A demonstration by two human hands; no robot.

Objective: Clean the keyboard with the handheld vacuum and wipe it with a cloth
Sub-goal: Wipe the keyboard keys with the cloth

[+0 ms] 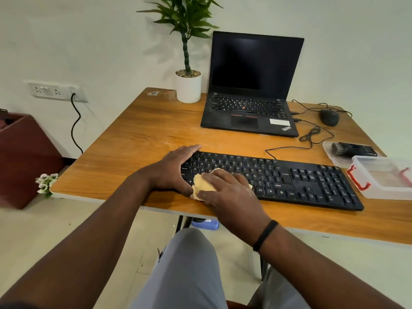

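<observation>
A black keyboard (289, 181) lies across the front of the wooden table (138, 134). My left hand (171, 168) grips its left end, fingers over the top edge and thumb at the near edge. My right hand (225, 188) presses a folded yellow cloth (201, 186) flat on the keys at the keyboard's left part, fingers spread over it. The black handheld vacuum (354, 149) lies on a clear plastic lid (332, 157) at the table's right side, away from both hands.
An open black laptop (252, 108) stands behind the keyboard, with a potted plant (188, 85) to its left and a wired mouse (329, 117) to its right. A clear plastic box (383, 177) with red clips sits by the keyboard's right end. Cables (312, 134) trail between them.
</observation>
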